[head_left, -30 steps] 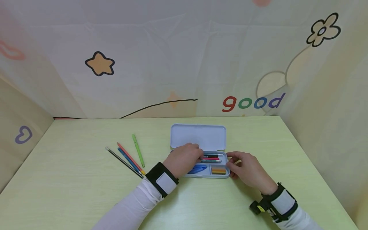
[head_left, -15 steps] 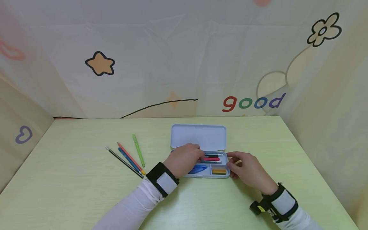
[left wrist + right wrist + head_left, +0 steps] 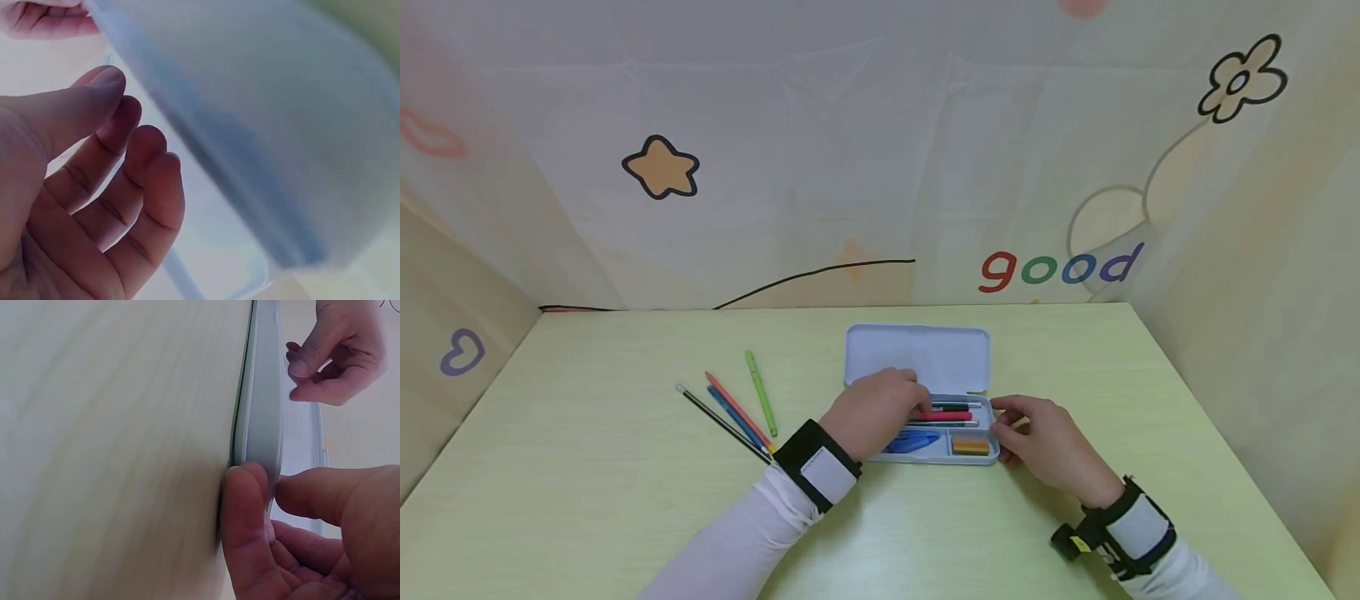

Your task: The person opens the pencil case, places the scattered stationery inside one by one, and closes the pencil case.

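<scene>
A pale blue pencil case [image 3: 917,354] lies with its lid up. Its upper compartment holds a red pen [image 3: 955,416] and dark pens [image 3: 955,407]; the lower ones hold a blue item [image 3: 912,441] and a small yellow-brown block [image 3: 970,447]. My left hand [image 3: 876,408] is over the case's left half, hiding part of it. In the left wrist view, that hand's fingers [image 3: 164,187] are loosely bent, thumb near the index finger, with nothing visible between them. My right hand [image 3: 1048,437] pinches the case's right end, thumb against the rim [image 3: 275,425] in the right wrist view.
Left of the case lie a black-striped pencil [image 3: 722,423], a blue pencil [image 3: 733,414], a red pencil [image 3: 741,410] and a green pen [image 3: 761,392]. A printed cloth [image 3: 775,167] hangs behind the pale wooden table [image 3: 587,500].
My left hand has lifted slightly and shifted a little left, uncovering more of the red pen and blue item. The right hand keeps its place at the case's end.
</scene>
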Demonstrator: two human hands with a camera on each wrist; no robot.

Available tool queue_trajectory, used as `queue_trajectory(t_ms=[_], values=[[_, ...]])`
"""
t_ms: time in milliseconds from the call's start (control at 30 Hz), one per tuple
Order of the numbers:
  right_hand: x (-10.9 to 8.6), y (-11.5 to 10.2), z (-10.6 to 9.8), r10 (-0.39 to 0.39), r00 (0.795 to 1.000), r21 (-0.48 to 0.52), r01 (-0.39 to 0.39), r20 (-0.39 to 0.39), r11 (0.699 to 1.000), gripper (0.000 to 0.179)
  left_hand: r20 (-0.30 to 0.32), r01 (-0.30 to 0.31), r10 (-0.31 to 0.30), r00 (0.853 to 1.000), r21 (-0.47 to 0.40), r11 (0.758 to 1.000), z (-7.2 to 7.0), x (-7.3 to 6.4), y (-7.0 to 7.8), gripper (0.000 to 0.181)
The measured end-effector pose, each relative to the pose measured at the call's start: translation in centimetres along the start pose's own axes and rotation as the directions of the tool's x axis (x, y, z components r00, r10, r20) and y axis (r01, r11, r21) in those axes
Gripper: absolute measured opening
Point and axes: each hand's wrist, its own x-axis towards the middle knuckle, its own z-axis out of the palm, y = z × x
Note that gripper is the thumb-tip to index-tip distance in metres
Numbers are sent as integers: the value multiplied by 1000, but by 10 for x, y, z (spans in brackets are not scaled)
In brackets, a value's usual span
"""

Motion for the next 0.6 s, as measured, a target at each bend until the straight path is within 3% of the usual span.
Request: queue_trajectory(t_ms=[400,600], values=[[0,-1,1,10,1000,12,-10,3,1000,40,-47,13,-12,999,15,1000,-25,-7,-4,18],[0,0,0,8,1000,13,-8,1,1000,41,-64,14,-12,998,41,999,-34,-17,-7,23]])
